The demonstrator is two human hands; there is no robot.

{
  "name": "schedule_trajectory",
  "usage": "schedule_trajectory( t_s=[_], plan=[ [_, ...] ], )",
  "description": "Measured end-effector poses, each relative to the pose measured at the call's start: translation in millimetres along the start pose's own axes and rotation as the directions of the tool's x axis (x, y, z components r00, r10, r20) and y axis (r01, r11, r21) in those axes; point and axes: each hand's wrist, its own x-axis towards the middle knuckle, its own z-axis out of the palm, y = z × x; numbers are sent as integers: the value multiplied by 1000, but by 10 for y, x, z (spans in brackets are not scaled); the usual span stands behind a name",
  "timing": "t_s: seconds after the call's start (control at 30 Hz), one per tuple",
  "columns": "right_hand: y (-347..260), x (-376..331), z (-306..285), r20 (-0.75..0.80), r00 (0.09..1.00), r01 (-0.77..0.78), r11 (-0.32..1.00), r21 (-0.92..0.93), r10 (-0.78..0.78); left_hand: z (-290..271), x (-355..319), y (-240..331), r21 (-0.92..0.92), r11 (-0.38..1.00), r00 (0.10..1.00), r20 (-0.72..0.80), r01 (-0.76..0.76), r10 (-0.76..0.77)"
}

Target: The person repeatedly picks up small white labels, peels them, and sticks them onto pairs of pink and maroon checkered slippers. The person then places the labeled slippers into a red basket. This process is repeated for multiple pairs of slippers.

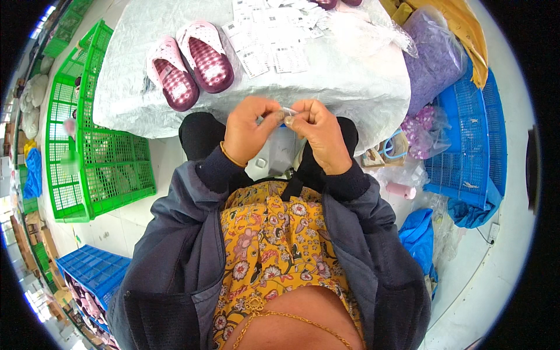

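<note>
My left hand (246, 129) and my right hand (322, 135) meet just off the near edge of the table, above my lap. Between their fingertips they pinch a small whitish piece (288, 110), thin and partly hidden by the fingers; its kind is too small to make out. Both hands are closed, thumbs against forefingers. On the table beyond, to the left, lies a pair of slippers: the left slipper (176, 83) and the right slipper (211, 63), with pink uppers and maroon checked soles. Several printed white labels (255, 61) are spread beside them.
White sheeting covers the table (361, 87). Clear plastic bags (373, 32) lie at its far right. Green crates (116, 181) stand left, blue crates (461, 140) right, with a purple bundle (434, 52) in plastic. A pink spool (401, 191) lies on the floor at right.
</note>
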Motion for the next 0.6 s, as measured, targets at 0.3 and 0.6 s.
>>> schedule_trajectory(
  t_s=[0.3,0.6],
  plan=[
    [36,-54,-33,77,997,20,997,-75,-14,-144,24,-156,-253,865,870,369,433,-327],
    [58,-79,-177,157,983,167,814,-556,-95,-54,72,-124,-14,981,951,248,194,-185]
  ],
)
